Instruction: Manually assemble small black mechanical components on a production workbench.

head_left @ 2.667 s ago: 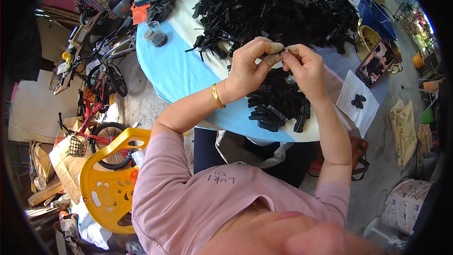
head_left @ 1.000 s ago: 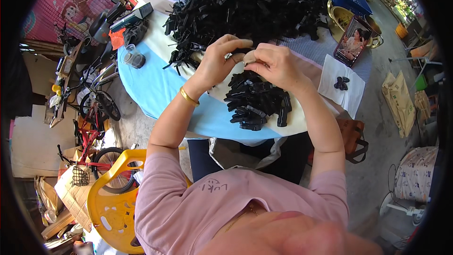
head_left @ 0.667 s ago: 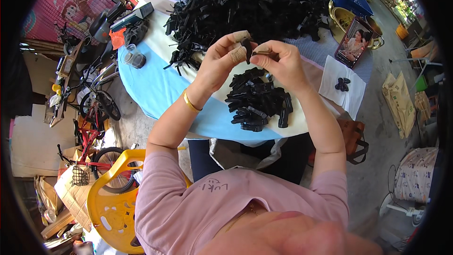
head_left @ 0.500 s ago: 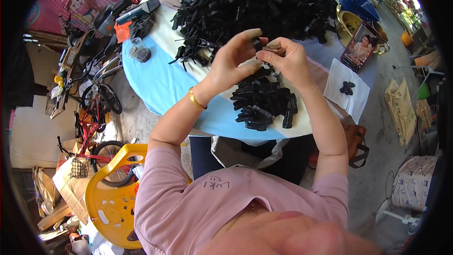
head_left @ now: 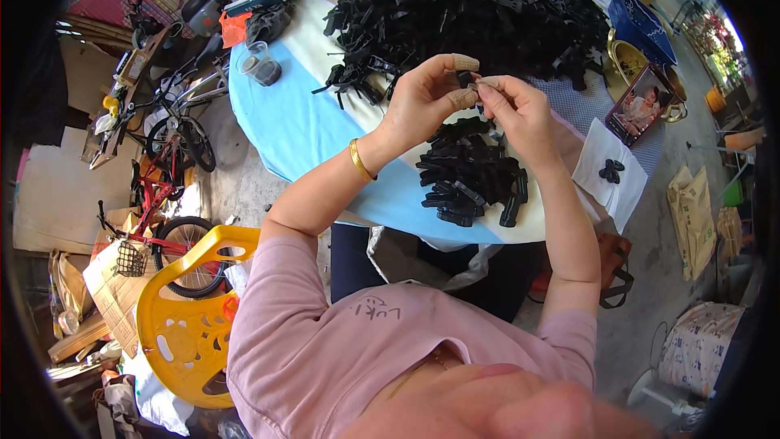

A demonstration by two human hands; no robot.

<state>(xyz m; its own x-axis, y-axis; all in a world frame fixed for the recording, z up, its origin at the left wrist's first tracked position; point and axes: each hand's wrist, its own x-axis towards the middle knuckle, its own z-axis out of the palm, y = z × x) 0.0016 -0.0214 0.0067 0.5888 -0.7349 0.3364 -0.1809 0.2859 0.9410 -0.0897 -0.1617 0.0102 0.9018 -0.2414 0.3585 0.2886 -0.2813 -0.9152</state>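
Note:
My left hand (head_left: pixel 426 99) and my right hand (head_left: pixel 524 114) meet over the table, fingertips almost touching. Tan covers wrap the thumb and index finger of my left hand. Between the hands is a small black plastic piece (head_left: pixel 465 79), partly hidden by the fingers. My left thumb and index finger curl round it, while my right fingers pinch at its side. Just below the hands lies a small pile of black plastic pieces (head_left: pixel 467 179). Beyond them spreads a large heap of similar black pieces (head_left: pixel 471 20).
A phone (head_left: pixel 640 106) leans against a brass-coloured pot (head_left: pixel 624 61) beside a blue tray (head_left: pixel 646 24). White paper (head_left: pixel 597 158) holds a few black pieces. On the left stands a clear plastic cup (head_left: pixel 262 65). A yellow chair (head_left: pixel 183 309) is beside me.
My left thumb has moved up and closed in toward the piece, and my right fingers are bunched more tightly. The whole view has shifted slightly, with the table further right.

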